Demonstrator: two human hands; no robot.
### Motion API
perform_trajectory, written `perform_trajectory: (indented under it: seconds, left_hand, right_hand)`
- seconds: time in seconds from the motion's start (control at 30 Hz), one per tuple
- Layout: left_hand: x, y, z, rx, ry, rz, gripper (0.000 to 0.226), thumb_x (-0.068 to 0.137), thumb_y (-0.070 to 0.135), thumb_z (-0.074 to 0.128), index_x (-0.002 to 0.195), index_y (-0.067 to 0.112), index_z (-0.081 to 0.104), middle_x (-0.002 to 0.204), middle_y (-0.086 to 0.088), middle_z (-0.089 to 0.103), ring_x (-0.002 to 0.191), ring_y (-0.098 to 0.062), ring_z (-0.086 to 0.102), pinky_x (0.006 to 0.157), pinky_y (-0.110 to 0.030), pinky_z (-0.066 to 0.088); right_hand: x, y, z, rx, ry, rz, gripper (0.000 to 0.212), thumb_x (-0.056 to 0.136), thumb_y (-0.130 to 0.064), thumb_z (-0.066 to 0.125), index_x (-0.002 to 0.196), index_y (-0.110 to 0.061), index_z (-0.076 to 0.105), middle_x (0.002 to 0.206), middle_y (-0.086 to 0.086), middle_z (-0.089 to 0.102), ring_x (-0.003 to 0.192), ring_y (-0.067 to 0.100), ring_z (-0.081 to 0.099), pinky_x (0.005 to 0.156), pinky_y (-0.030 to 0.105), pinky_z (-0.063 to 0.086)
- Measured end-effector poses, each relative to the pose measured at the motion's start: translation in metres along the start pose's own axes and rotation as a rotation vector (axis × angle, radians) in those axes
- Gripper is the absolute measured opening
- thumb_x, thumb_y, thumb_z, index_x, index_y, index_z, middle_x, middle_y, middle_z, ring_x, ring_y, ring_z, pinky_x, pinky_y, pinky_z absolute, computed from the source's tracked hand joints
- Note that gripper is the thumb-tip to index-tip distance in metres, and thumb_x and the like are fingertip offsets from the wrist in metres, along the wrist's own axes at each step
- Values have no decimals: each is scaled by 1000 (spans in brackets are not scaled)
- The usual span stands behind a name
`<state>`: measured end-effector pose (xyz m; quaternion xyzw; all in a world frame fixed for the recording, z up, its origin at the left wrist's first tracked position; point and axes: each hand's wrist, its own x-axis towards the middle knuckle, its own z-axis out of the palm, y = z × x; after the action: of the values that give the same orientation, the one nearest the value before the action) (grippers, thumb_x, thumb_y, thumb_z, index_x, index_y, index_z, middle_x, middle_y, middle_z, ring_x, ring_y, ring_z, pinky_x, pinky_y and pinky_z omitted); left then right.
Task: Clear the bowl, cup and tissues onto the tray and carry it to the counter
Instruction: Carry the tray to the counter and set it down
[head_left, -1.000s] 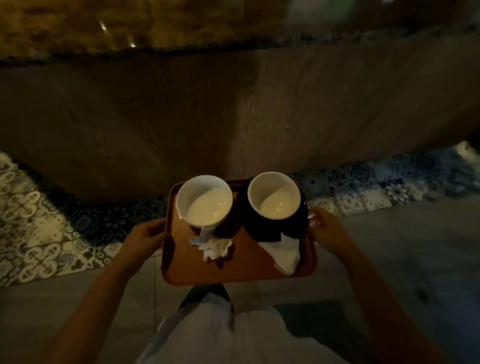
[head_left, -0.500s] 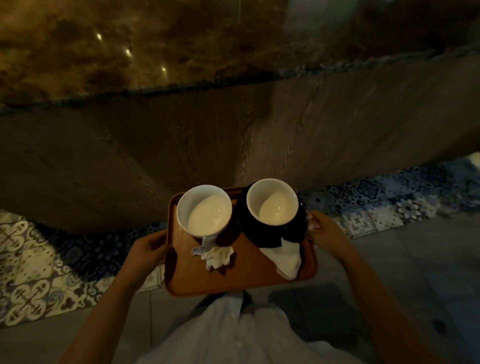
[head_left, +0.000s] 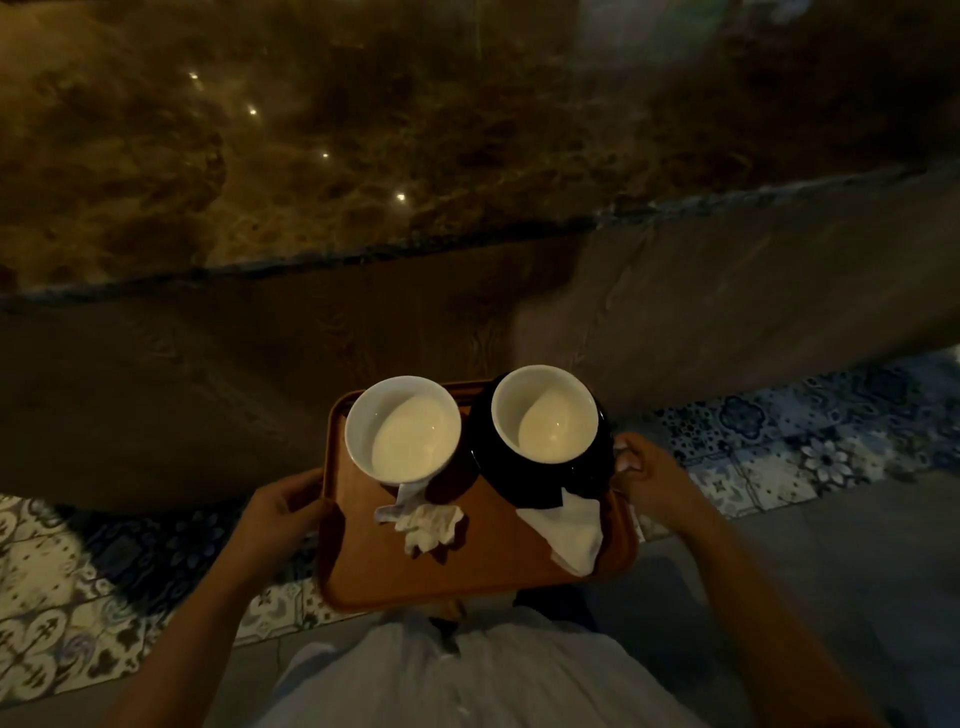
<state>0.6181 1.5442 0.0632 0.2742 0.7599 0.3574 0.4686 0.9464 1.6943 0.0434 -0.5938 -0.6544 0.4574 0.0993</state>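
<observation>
Dim room, patterned floor tiles underfoot. Left hand (head_left: 283, 506) and right hand (head_left: 647, 475): each closed on a side edge of the tray (head_left: 467, 566). Between them: tissues (head_left: 428, 525), napkin (head_left: 571, 527), bowl (head_left: 404, 431), cup (head_left: 544, 413) on dark saucer, both seemingly empty. Beyond: marble counter (head_left: 363, 156), higher than the tray; lifting it unevenly could slide the crockery.

Dim light; marble countertop (head_left: 363, 156) above wood panelling (head_left: 260, 374), patterned floor tiles (head_left: 805, 441).

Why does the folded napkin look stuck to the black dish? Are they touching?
Touching. In the head view, the folded napkin's top corner tucks under the black dish's near rim, with no gap showing.
</observation>
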Motion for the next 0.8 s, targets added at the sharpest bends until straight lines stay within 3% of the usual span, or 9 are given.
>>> perform_trajectory:
  seconds: [0.13, 0.27, 0.37, 0.5, 0.63, 0.73, 0.8]
  left_hand:
    - [10, 28, 22, -17, 25, -9, 39, 83, -6, 52, 85, 32, 62, 64, 19, 72, 74, -10, 65, 64, -25, 48]
    - [20, 64, 48, -54, 96, -1, 40, 84, -8, 51, 86, 32, 61, 64, 22, 71, 63, 2, 67, 66, -27, 48]
    - [21, 93, 65, -100, 138, 18, 39, 83, -6, 53, 86, 32, 62, 65, 22, 71, 73, -8, 66, 69, -29, 48]
    - [20, 130, 82, -157, 196, 37, 38, 82, -4, 55, 82, 33, 63, 64, 19, 72, 79, -12, 63, 66, -28, 46]
    - [20, 162, 84, -90, 222, 68, 39, 83, -2, 55, 81, 36, 61, 62, 20, 71, 65, -3, 67, 63, -26, 44]
    - [28, 185, 79, -30, 236, 102, 38, 84, 1, 55, 81, 39, 58, 57, 27, 67, 70, -6, 63, 61, -24, 43]
    - [40, 198, 73, 0, 235, 132, 38, 85, 0, 54, 82, 38, 58, 55, 28, 65, 65, -4, 64, 59, -24, 44]
  right_hand:
    - [30, -8, -36, 16, -38, -22, 37, 82, 20, 41, 71, -15, 44, 60, 0, 42, 55, 3, 43, 49, 3, 35]
    - [66, -18, -81, -12, -82, -56, 22, 82, 15, 40, 82, -5, 51, 63, 2, 43, 57, 11, 38, 50, 20, 32]
    - [86, -29, -116, -33, -111, -81, 24, 81, 12, 44, 90, -7, 54, 63, 4, 47, 56, 14, 42, 52, 25, 33]
    - [105, -49, -159, -78, -127, -140, 31, 81, 10, 48, 80, -21, 53, 61, 3, 49, 56, 15, 44, 55, 28, 35]
    - [112, -69, -192, -45, -169, -143, 26, 80, 9, 52, 89, -14, 57, 62, 12, 53, 59, 23, 49, 60, 31, 39]
    - [119, -83, -208, -38, -178, -139, 25, 80, 12, 53, 97, -6, 57, 70, 28, 55, 64, 27, 52, 63, 36, 40]
    - [124, -94, -216, -32, -167, -152, 25, 81, 12, 54, 98, -5, 57, 72, 29, 55, 62, 27, 52, 61, 36, 40]
